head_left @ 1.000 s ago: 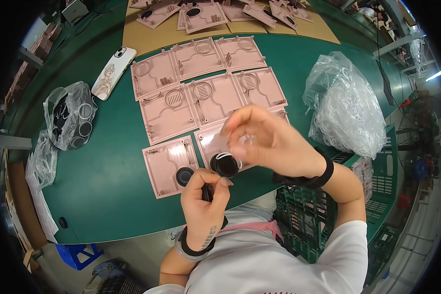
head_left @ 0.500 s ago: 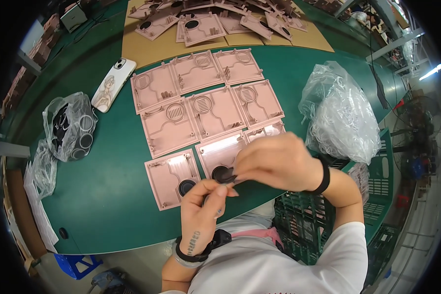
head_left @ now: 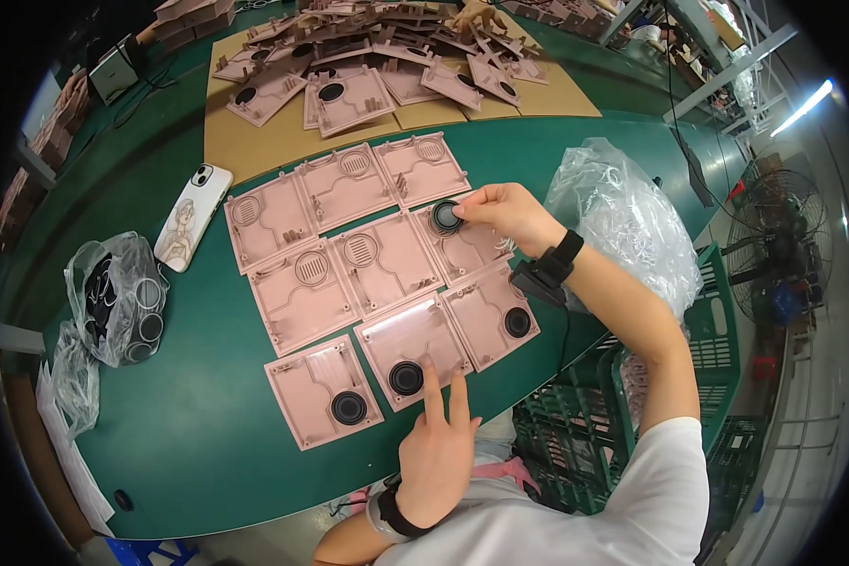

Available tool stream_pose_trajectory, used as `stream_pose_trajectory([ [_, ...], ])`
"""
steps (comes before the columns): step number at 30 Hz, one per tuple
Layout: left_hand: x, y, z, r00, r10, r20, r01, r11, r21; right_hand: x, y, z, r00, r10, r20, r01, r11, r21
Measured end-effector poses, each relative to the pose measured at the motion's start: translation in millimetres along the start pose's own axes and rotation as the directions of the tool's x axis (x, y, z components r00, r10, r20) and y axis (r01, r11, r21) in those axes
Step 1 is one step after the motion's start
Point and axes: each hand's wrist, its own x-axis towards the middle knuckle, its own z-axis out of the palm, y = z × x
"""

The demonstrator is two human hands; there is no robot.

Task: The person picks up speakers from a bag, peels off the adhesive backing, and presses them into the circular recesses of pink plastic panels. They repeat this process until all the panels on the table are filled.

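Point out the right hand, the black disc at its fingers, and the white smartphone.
Right hand [head_left: 517, 215]: head view, back of hand.
Black disc [head_left: 446, 217]: head view, central face.
White smartphone [head_left: 193, 219]: head view, back cover.

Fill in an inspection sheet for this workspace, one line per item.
Surface: green table; brown cardboard at the far side, under heaped panels.
Job's things: nine pink panels in three rows; each in the nearest row bears a black round part.
Clutter: phone and smaller clear bag at left; bulky clear bag at right; small black piece near the front left corner.
Grips: right hand pinches another round part at the middle row's right panel; left hand, fingers extended, over the nearest row's middle panel, contact unclear.
Cables: black cable at far right.
Surroundings: green crates, fan at right.
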Motion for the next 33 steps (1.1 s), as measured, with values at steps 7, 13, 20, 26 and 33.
stream_pose_trajectory([
  [7,0,-4,2,0.995,-0.038,0.092,0.038,0.999,-0.003,5,5,3,0.999,0.014,0.029,-0.014,1.000,0.005],
  [13,-1,-6,4,0.994,-0.039,0.103,0.040,0.999,-0.011,5,4,5,0.999,0.029,0.016,-0.029,1.000,0.000],
  [20,-1,-8,3,0.994,-0.036,0.107,0.038,0.999,-0.015,7,3,8,0.999,0.036,-0.009,-0.036,0.999,-0.032],
  [26,0,-8,1,0.997,-0.005,0.082,0.007,1.000,-0.020,12,6,6,0.999,-0.034,-0.016,0.032,0.994,-0.106],
  [33,-4,-5,-22,0.990,0.100,-0.101,-0.124,0.956,-0.264,3,4,20,0.979,-0.196,-0.058,0.138,0.844,-0.519],
])
